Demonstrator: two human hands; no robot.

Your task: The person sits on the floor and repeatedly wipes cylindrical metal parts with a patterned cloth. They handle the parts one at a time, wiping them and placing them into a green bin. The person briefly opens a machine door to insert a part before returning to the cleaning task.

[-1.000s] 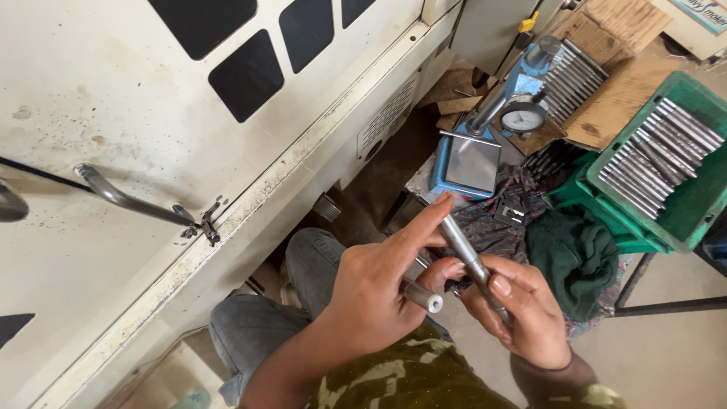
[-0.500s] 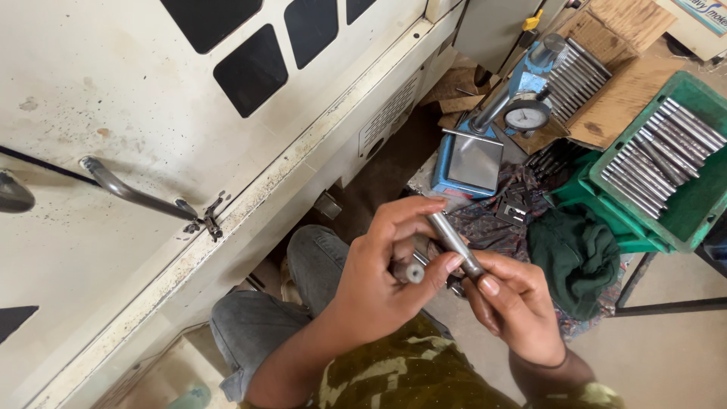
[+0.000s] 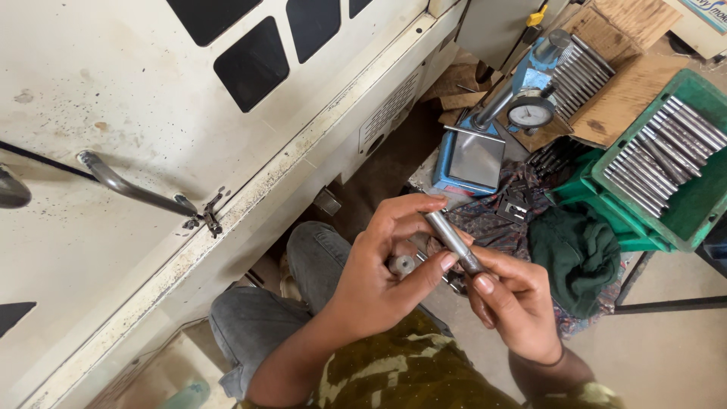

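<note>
My left hand (image 3: 379, 276) and my right hand (image 3: 515, 303) meet low in the head view, above my lap. Both grip a short grey metal rod (image 3: 452, 241) that slants from upper left to lower right; the left fingertips pinch its upper end, the right thumb and fingers its lower end. A second small round metal piece (image 3: 402, 264) sits against my left palm, under the rod.
A cream machine cabinet with a metal door handle (image 3: 129, 187) fills the left. A blue dial gauge stand (image 3: 485, 144) stands ahead. Green crates (image 3: 704, 204) hold several metal rods at right, with a dark green cloth (image 3: 579, 254) beside them.
The rod has come down from pointing up toward the stand to lying lower across both hands. My left fingers have curled over its upper end.
</note>
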